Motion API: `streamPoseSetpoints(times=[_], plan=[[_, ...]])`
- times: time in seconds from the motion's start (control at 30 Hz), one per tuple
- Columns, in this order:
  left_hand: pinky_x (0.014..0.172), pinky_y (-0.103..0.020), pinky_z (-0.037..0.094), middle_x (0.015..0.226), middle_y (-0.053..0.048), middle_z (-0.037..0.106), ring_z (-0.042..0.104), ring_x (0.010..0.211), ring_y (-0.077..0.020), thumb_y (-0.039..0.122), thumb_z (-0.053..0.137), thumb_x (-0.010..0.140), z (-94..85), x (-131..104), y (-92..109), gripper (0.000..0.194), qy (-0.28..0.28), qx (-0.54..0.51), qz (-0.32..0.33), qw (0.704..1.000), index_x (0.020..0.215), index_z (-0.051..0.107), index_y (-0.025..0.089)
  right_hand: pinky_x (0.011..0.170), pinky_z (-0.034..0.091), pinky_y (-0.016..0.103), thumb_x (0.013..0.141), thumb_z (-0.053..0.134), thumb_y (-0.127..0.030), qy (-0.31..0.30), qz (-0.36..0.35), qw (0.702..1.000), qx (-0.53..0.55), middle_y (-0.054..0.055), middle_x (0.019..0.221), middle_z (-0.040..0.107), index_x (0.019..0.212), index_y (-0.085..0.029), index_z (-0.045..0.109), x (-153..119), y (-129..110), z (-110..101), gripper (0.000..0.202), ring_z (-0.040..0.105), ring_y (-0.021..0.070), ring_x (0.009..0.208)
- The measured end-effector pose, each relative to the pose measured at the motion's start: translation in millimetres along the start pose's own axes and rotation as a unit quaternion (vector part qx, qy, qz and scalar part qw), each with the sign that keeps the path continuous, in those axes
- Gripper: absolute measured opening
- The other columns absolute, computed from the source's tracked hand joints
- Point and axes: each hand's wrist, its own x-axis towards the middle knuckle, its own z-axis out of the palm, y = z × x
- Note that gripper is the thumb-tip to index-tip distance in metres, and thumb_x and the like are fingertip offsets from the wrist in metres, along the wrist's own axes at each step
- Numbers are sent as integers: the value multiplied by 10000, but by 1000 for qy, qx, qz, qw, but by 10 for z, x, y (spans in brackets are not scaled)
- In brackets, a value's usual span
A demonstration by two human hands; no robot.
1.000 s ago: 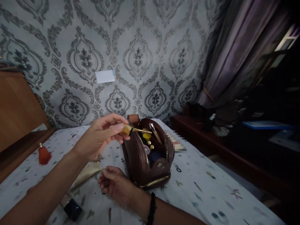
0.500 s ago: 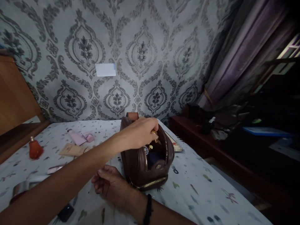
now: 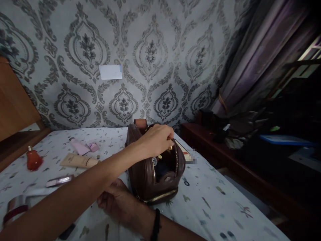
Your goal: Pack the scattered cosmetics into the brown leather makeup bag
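A brown leather handbag [image 3: 142, 180] stands upright on the patterned sheet, its gold-zippered top open. My left hand [image 3: 156, 139] reaches across to the bag's mouth, fingertips pinched on a small gold-coloured item [image 3: 171, 144]; its kind is hard to make out. Inside the opening, a round silvery thing and a gold piece [image 3: 159, 156] show near the zipper, above a dark interior. My right hand [image 3: 120, 201], with a black bracelet on the wrist, rests below my left forearm, left of the bag. Its fingers are curled, and what they hold, if anything, is hidden.
To the left lie an orange bottle [image 3: 34, 160], a pink tube [image 3: 79, 146], a beige tube [image 3: 77, 160], a slim pinkish item [image 3: 60, 180] and a silver-and-red container [image 3: 15, 209]. A booklet-like item [image 3: 184, 152] lies behind the bag. A dark red wooden ledge [image 3: 208, 144] runs along the right.
My left hand has shifted slightly right over the bag's opening with the gold-coloured item. My right hand stays curled beneath the left forearm. The view has turned slightly.
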Motion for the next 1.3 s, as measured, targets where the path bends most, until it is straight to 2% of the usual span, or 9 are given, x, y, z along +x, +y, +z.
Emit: streamPoseSetpoints(times=[0.1, 0.2, 0.33, 0.5, 0.77, 1.07, 1.17, 1.3], plan=[[732, -300, 428, 832, -38, 653, 589, 838, -194, 139, 624, 792, 43, 0, -2, 23, -12, 16, -10, 1000, 787, 620, 162, 499, 393, 192, 611, 839, -315, 5, -2, 1000, 5, -10, 630, 663, 828, -132, 651, -10, 11, 5, 341, 566, 73, 488], [752, -313, 435, 855, -43, 638, 573, 904, -222, 161, 642, 778, 90, 8, -12, 97, -14, 26, -22, 999, 866, 602, 168, 498, 384, 192, 598, 852, -298, 11, -5, 1000, 7, -14, 629, 662, 824, -139, 647, -24, 8, 25, 344, 563, 72, 499], [695, -296, 425, 814, -31, 600, 559, 862, -212, 164, 654, 744, 121, 58, -27, 100, -2, 26, -36, 999, 794, 568, 179, 491, 384, 191, 574, 867, -302, 16, -4, 1000, 10, -17, 636, 660, 837, -144, 646, -27, -2, 39, 378, 561, 71, 502], [666, -279, 400, 750, -11, 577, 552, 805, -186, 137, 667, 714, 133, 128, -57, 139, -1, 10, -29, 1000, 685, 538, 178, 478, 385, 181, 609, 847, -304, 10, 1, 1000, -2, -12, 642, 665, 824, -141, 652, -14, 1, 27, 333, 565, 69, 501], [662, -296, 406, 759, -18, 623, 572, 743, -175, 168, 655, 759, 170, 145, -124, 70, 43, 13, -23, 999, 763, 585, 173, 476, 395, 166, 598, 840, -263, 24, -3, 1000, 0, -7, 645, 659, 798, -129, 672, -41, -12, 82, 294, 557, 62, 500], [657, -266, 443, 812, -46, 649, 615, 836, -192, 146, 682, 722, 217, 254, -83, 77, -39, 42, -74, 996, 745, 608, 154, 468, 377, 160, 578, 859, -272, 17, 2, 1000, -3, -25, 625, 637, 786, -129, 667, -48, -38, 100, 317, 543, 58, 503], [589, -231, 453, 764, -33, 649, 623, 719, -158, 175, 686, 723, 168, 256, -90, 97, -90, 9, -94, 991, 768, 608, 140, 469, 389, 162, 589, 859, -290, 6, 3, 1000, -1, -21, 617, 639, 815, -109, 661, -46, -35, 79, 350, 549, 56, 489], [513, -199, 467, 806, -25, 673, 602, 587, -113, 208, 697, 731, 15, 250, -191, 246, -165, -62, -132, 975, 943, 595, 136, 471, 407, 170, 575, 866, -348, -3, 2, 1000, 2, -5, 605, 651, 791, -98, 645, -43, -12, 38, 398, 560, 64, 469]])
